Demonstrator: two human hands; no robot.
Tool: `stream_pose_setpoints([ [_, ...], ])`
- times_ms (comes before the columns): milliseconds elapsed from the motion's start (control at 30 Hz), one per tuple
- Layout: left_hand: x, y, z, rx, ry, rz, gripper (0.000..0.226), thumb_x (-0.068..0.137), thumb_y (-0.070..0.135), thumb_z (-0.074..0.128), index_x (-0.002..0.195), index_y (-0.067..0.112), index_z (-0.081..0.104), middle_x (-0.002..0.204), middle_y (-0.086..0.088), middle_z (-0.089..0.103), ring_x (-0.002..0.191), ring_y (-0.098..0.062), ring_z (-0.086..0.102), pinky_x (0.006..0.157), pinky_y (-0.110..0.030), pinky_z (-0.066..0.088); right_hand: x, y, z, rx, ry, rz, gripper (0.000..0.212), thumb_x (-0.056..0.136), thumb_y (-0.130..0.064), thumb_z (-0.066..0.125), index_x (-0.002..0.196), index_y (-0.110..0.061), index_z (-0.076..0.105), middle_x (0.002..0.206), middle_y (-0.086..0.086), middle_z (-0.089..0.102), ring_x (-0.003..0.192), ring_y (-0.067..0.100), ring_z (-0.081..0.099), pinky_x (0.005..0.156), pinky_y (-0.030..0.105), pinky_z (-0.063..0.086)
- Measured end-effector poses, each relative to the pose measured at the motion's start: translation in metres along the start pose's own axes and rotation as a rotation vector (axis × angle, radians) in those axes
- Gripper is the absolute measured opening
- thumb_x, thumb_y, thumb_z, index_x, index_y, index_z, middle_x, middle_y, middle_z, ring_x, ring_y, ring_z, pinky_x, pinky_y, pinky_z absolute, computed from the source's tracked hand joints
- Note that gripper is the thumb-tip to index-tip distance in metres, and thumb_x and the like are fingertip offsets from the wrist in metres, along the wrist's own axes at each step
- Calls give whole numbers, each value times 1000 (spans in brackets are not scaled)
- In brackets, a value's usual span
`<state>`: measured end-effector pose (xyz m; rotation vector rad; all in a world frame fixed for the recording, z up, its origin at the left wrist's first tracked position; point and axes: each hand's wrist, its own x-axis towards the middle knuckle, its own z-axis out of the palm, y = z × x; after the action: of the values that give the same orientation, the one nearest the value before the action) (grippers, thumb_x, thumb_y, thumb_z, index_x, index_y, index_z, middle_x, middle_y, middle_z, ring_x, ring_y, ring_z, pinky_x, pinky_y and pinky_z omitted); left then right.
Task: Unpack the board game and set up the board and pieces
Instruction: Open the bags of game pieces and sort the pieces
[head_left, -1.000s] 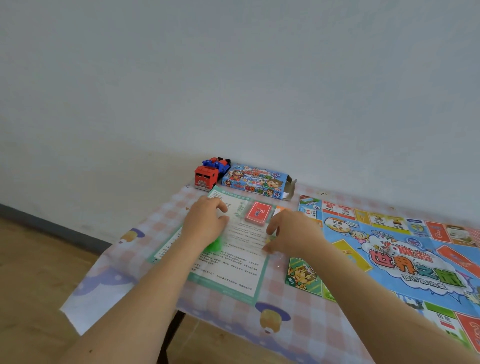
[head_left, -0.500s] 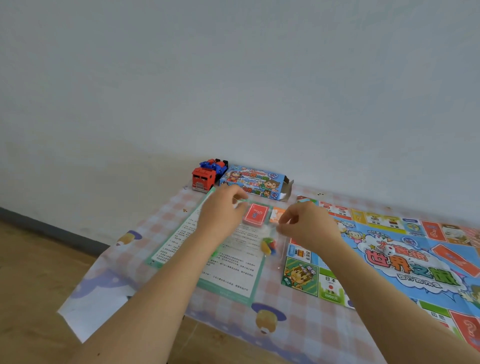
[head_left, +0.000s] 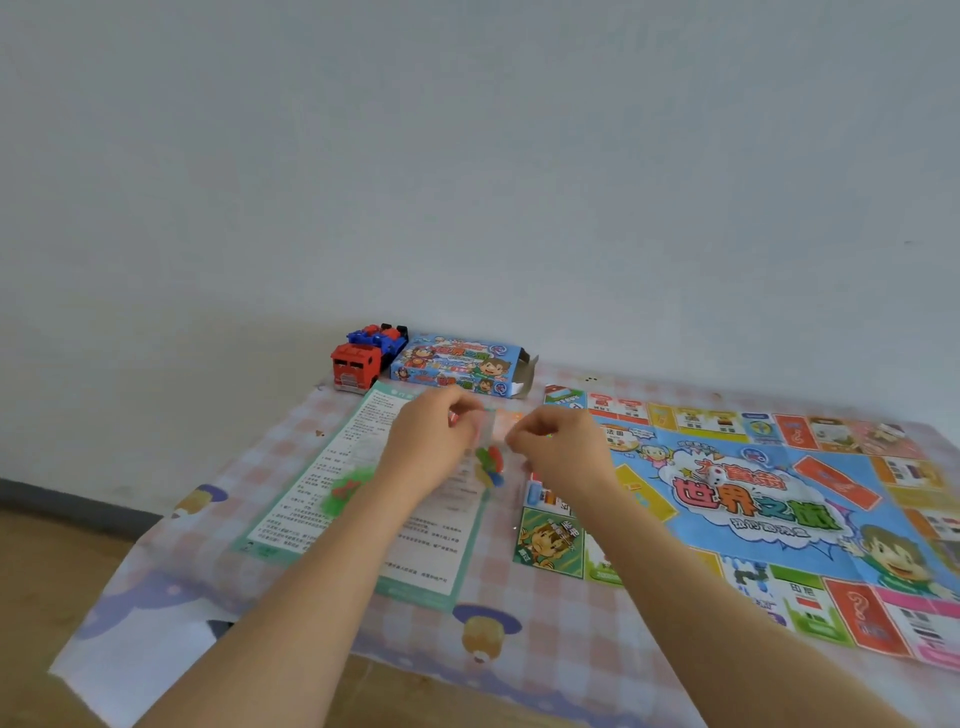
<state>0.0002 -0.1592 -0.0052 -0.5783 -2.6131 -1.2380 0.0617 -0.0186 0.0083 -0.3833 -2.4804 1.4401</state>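
Pieces come next: the bag of pieces (head_left: 491, 465), a small clear pouch with red, green, yellow and blue bits bunched in it, hangs between my two hands above the near edge of the instruction sheet (head_left: 363, 519). My left hand (head_left: 426, 447) is curled and pinches the pouch's top edge on its side. My right hand (head_left: 558, 449) is curled the same way and pinches the opposite side, as far as the blur lets me tell. The pouch's mouth runs across from one hand to the other and its long axis drops down from them, so the contents sit just below and between my knuckles. I judge that I am about to pull the mouth apart. The board (head_left: 753, 499) lies unfolded on the counter (head_left: 519, 649), starting just beyond my right hand and spreading away to that side, with a white die (head_left: 717, 475) resting near its middle. My right hand is therefore the nearer one for carrying tokens over. A patch of green pieces (head_left: 345, 488) lies on the sheet below my left wrist. Past my left hand, against the wall, sit the opened game box (head_left: 457, 364) and a toy truck (head_left: 358, 361) touching its far end. If the mouth gives suddenly, the tokens could scatter onto the sheet rather than the board.
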Motion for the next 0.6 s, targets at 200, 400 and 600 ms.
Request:
stream_pose_setpoints([
  [200,2,32,-6,-312,-76,-38,22,95,31,52,111,23,64,95,9,65,72,-4,59,65,-22,49,-10,-6,-25,408,-2,30,6,84,-4,63,86,0,68,80,9,74,54,18,68,52,27,55],
  [400,-2,55,10,-428,-106,-46,12,93,21,58,89,16,67,79,4,67,57,-3,56,47,-12,41,-25,3,-52,450,40,19,7,86,-10,62,86,-4,66,78,12,74,52,18,64,49,26,51],
  [600,-7,84,40,-321,-201,88,6,89,20,63,88,17,68,78,0,68,57,-5,59,48,-11,39,-32,20,-88,89,174,-70,13,85,-24,65,76,-16,71,64,-1,69,50,13,52,58,37,54],
])
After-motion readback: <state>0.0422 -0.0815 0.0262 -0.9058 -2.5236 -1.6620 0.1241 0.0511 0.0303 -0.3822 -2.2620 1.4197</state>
